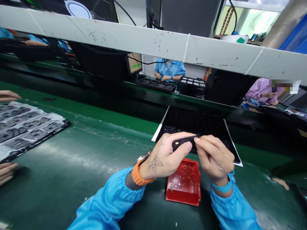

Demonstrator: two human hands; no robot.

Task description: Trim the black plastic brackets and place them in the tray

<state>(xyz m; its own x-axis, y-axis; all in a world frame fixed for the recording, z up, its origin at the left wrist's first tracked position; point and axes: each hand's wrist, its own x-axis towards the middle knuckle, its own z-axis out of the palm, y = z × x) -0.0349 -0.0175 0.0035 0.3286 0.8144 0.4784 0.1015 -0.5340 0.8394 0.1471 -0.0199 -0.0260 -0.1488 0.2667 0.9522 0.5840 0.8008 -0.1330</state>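
Note:
My left hand (163, 156) and my right hand (214, 156) meet above a small red tray (185, 183), both pinching one small black part (183, 142) between thumb and fingers. The left wrist wears an orange band and a watch. The red tray holds several tiny metal pieces. Just beyond my hands lies a black gridded tray (192, 123) on a white sheet. Both sleeves are blue.
A green belt surface (83, 153) runs across. At the left a plastic tray of black parts (26, 126) lies by another person's fingers (7, 95). A grey beam (153, 41) crosses overhead. Across the line sit workers in blue (169, 70) and pink (261, 92).

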